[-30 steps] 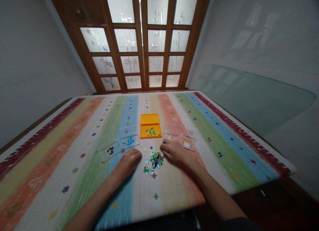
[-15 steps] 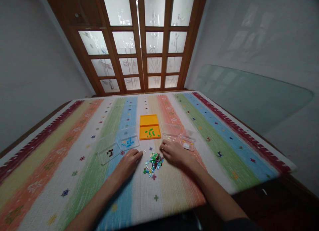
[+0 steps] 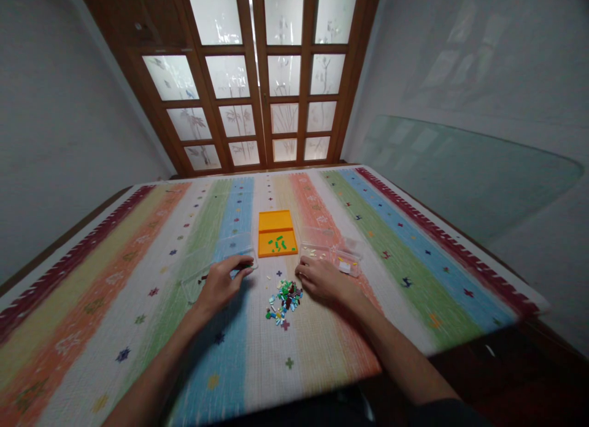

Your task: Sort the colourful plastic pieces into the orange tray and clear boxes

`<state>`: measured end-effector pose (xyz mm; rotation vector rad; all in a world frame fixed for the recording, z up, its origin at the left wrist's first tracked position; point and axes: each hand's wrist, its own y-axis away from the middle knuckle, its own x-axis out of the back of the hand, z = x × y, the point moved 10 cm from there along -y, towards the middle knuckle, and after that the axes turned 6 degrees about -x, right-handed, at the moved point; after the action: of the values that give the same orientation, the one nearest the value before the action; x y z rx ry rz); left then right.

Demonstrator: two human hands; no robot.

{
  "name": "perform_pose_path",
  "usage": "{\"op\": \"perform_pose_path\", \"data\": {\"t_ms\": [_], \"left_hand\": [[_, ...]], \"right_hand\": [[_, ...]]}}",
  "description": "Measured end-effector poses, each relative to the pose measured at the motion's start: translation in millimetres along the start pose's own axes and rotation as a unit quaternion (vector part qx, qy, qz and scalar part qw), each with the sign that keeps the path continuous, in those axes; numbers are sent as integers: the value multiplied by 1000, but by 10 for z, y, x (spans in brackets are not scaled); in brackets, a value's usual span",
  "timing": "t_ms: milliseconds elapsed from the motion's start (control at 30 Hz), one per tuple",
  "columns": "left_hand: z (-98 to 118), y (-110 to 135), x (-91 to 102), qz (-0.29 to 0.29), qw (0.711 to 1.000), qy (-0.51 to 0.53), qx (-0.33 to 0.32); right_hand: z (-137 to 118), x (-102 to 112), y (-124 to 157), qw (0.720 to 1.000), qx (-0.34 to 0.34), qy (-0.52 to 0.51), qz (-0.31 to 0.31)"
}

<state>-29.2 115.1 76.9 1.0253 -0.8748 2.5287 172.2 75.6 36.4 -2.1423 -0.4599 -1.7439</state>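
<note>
My left hand (image 3: 224,281) is over the near side of the clear box (image 3: 235,243) that held blue pieces in the earlier picture, and covers most of it. Its thumb and fingers are bent together; whatever sits between the tips is too small to make out. My right hand (image 3: 322,280) rests on the cloth with curled fingers, its tips hidden, just right of a mixed pile of small coloured pieces (image 3: 288,295). Green pieces (image 3: 278,244) lie in the orange open case (image 3: 275,221) beyond both hands.
A clear box (image 3: 188,290) with dark red pieces (image 3: 202,280) lies at left. On the right are a clear box with pale pieces (image 3: 313,253) and another with yellow pieces (image 3: 342,261). A striped cloth (image 3: 294,378) covers the table; wooden glazed doors (image 3: 257,132) stand beyond.
My left hand has moved left and away from me, from beside the pile to over the clear box with blue pieces. My right hand has stayed almost in place.
</note>
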Motion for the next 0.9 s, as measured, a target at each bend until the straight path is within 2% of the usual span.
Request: {"op": "perform_pose_path", "data": {"t_ms": [200,400,600,900], "left_hand": [[69,-483,-181,-25,999,31,-14],[-28,-860,-477,-53,997,47,4],[-125,-974,-618,-65,996,64,20],[-293,-1005,-649,-54,995,57,57]], "right_hand": [[-1,10,-4,1000,0,-6,2],[-23,27,-12,1000,-8,11,-3],[-24,18,-4,1000,-10,17,-13],[-3,1,1,1000,-9,2,-4]]}}
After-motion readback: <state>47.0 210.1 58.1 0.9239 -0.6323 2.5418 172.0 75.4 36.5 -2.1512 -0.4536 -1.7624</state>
